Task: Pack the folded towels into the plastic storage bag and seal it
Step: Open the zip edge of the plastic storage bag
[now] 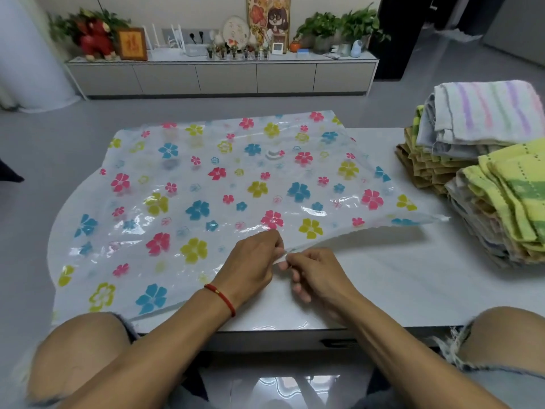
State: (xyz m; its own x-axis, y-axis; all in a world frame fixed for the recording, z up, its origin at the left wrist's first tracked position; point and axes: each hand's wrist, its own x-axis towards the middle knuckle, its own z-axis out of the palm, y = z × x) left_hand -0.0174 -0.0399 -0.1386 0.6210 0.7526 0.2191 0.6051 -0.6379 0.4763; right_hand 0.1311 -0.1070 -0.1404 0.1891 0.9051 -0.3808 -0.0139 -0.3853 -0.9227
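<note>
gold character on red framed plaque [131,43]

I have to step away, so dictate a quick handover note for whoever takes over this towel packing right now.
Left hand and right hand: both pinch the near edge of the flowered storage bag, at its middle.
Bag: lies flat on the white table, nothing inside, right part of the edge lifted.
Folded towels: stacked on the table's right side, outside the bag.
Done: bag laid out.
Left: open the mouth, load the towels, seal.
</note>
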